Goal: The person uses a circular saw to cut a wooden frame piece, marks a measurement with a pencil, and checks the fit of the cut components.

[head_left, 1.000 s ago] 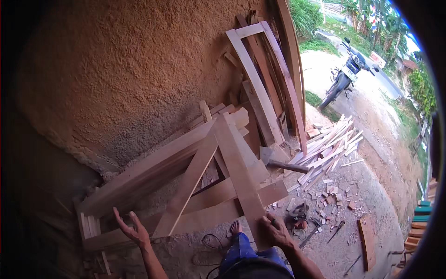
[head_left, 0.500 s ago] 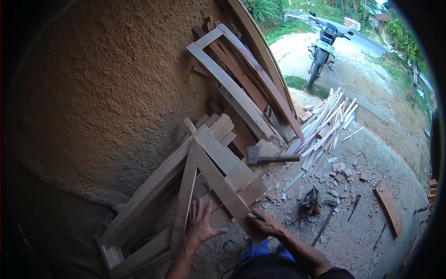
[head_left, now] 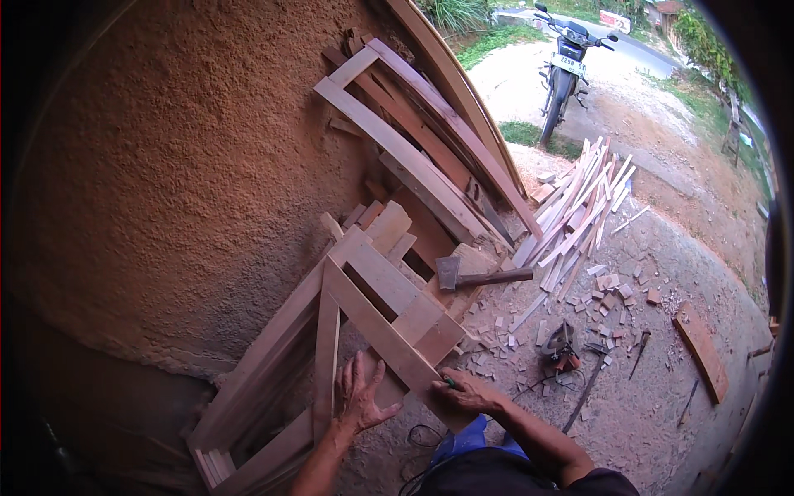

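A pale wooden board [head_left: 376,318] slants across a stack of wooden frames [head_left: 256,355] that leans by the wall. My right hand [head_left: 465,391] is closed at the board's near end, with a small green stick-like thing [head_left: 449,383] between thumb and fingers. It could be a pencil, but most of it is hidden. My left hand [head_left: 362,398] is open with fingers spread, just left of the board and close to the frame's slanted inner bar [head_left: 326,355]. Whether the left hand touches wood I cannot tell. A hatchet [head_left: 480,276] lies on wood blocks beyond the board.
More frames [head_left: 430,140] lean on the rough brown wall [head_left: 182,165]. Thin wood strips [head_left: 579,215] are heaped on the right. A corded power tool [head_left: 561,351], offcuts [head_left: 612,289] and a loose plank [head_left: 701,351] lie on the ground. A motorbike [head_left: 565,74] stands farther off.
The gap between the slanting board and the piece beside it has widened. Both hands keep nearly the same places and poses. The whole view has shifted slightly.
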`<state>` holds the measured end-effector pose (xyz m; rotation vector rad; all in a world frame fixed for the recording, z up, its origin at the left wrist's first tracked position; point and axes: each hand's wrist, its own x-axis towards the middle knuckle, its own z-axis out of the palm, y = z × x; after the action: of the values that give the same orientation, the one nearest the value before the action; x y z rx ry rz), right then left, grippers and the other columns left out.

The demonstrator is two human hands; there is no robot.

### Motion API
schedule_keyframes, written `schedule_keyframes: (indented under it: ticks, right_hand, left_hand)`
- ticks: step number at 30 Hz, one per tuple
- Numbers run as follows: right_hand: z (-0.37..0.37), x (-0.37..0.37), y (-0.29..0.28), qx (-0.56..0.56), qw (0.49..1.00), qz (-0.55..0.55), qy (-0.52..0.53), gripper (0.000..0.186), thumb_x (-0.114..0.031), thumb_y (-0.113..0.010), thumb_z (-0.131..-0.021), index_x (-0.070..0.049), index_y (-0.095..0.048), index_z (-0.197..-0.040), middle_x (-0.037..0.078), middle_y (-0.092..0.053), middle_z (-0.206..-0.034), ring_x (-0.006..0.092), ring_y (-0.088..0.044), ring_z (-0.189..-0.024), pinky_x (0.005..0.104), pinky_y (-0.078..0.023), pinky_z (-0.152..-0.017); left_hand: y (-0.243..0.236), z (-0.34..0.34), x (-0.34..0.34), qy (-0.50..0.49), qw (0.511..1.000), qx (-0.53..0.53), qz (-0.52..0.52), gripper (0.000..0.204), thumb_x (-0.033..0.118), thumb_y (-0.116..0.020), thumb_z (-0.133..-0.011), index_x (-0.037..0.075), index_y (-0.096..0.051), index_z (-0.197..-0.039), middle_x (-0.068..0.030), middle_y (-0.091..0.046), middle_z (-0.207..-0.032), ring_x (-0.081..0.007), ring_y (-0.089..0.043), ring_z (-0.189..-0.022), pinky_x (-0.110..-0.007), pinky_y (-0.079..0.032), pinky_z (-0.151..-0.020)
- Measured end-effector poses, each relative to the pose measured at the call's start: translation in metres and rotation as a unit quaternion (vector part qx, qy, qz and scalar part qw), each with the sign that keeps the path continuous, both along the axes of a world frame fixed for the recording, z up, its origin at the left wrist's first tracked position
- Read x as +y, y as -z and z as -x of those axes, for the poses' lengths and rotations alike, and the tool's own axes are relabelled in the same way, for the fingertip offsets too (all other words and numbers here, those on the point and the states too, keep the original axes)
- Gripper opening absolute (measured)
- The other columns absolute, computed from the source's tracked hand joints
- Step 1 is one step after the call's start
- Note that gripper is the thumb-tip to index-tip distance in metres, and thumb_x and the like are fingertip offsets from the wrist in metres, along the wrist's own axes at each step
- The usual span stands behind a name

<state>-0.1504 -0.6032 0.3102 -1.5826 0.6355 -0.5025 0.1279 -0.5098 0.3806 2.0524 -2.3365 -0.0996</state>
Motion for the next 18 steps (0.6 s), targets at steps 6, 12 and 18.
schedule_keyframes:
  ticks: [6,12,18]
  right_hand:
    - [-0.001,-0.003,0.0,-0.004,1.0,-0.001,-0.031,0.045,-0.045,-0.05,-0.105,0.0,-0.054,-0.11,0.025,-0.06,-0.098,0.0399,-0.061,-0.095,0.0468,-0.047,-0.082]
    - [-0.002,-0.002,0.001,0.008,0.999,0.019,-0.04,0.043,-0.041,-0.05,-0.106,0.0,-0.053,-0.114,0.026,-0.062,-0.102,0.0422,-0.062,-0.1,0.0484,-0.047,-0.086]
    - [-0.001,-0.002,-0.004,-0.033,0.999,-0.005,-0.027,0.046,-0.046,-0.051,-0.105,-0.001,-0.054,-0.11,0.021,-0.059,-0.099,0.0353,-0.06,-0.097,0.044,-0.046,-0.084]
  left_hand:
    - [-0.004,-0.002,0.0,0.012,0.999,0.033,-0.008,0.115,0.062,-0.081,-0.07,0.025,-0.026,-0.164,-0.0354,-0.016,-0.162,-0.0539,-0.021,-0.147,-0.064,-0.019,-0.119]
    - [-0.008,-0.002,0.0,0.008,0.998,0.051,-0.038,0.118,0.058,-0.084,-0.068,0.025,-0.024,-0.165,-0.0363,-0.011,-0.163,-0.0552,-0.016,-0.149,-0.065,-0.017,-0.119]
    - [-0.008,-0.001,-0.001,0.008,0.998,0.052,-0.042,0.118,0.057,-0.084,-0.069,0.026,-0.022,-0.165,-0.0355,-0.009,-0.164,-0.0549,-0.014,-0.15,-0.066,-0.017,-0.119]
